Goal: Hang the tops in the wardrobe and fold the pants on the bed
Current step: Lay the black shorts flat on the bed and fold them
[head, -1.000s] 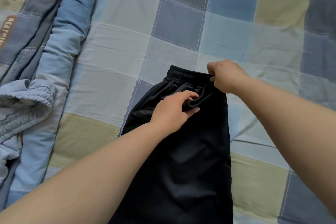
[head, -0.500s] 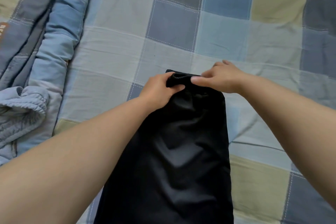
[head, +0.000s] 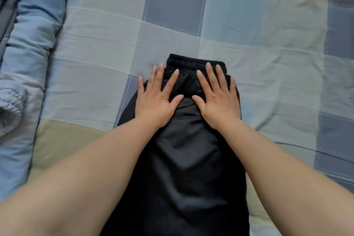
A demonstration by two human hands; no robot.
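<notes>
both hands have let go of the waistband they pinched half a second ago and now lie flat on the black pants point(head: 183, 168), fingers straight and spread wide, holding nothing. left hand point(head: 156, 102) presses the left side of the pants, its outer fingers reaching past the cloth onto the checked bedsheet point(head: 92, 48); right hand point(head: 218, 99) presses the right side, thumbs nearly meeting. just beyond the fingertips runs the gathered elastic waistband point(head: 193, 61). the pants are smooth, slightly shiny, folded lengthwise into a long narrow strip lying on the bed, running toward the person. the sheet is soft, creased, in blue, grey and pale yellow squares, with open room beyond the fingertips and to the right. a rolled blue quilt point(head: 28, 44) lies well left of the fingers.
</notes>
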